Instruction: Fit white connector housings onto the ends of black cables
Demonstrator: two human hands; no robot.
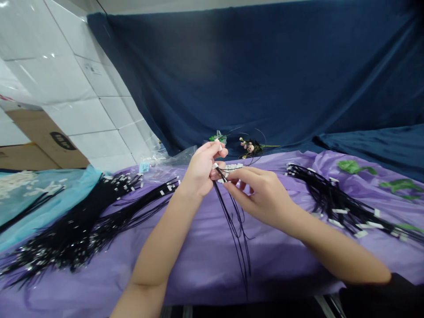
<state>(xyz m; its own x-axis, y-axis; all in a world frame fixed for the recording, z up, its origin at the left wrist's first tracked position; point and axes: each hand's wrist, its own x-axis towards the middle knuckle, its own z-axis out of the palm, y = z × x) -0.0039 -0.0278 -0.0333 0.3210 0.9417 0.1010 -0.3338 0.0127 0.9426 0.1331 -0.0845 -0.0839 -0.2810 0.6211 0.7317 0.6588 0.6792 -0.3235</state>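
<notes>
My left hand (202, 170) is closed around the upper end of a few thin black cables (228, 223). A white connector (215, 166) sits at their top, and a small white piece (218, 144) shows at the thumb and fingertip. Their loose ends hang down over the purple cloth. On the right, my right hand (261, 190) is closed, with thumb and fingers pinched at the same cables just below the connector. Small white connectors (236, 166) lie behind the fingers, partly hidden.
Bundles of black cables with white ends lie at left (69, 221) and right (334, 198) on the purple cloth (281, 260). Behind are artificial flowers (251, 146) and a dark blue curtain (232, 75). White boxes (82, 115) and a cardboard box (46, 137) stand at left.
</notes>
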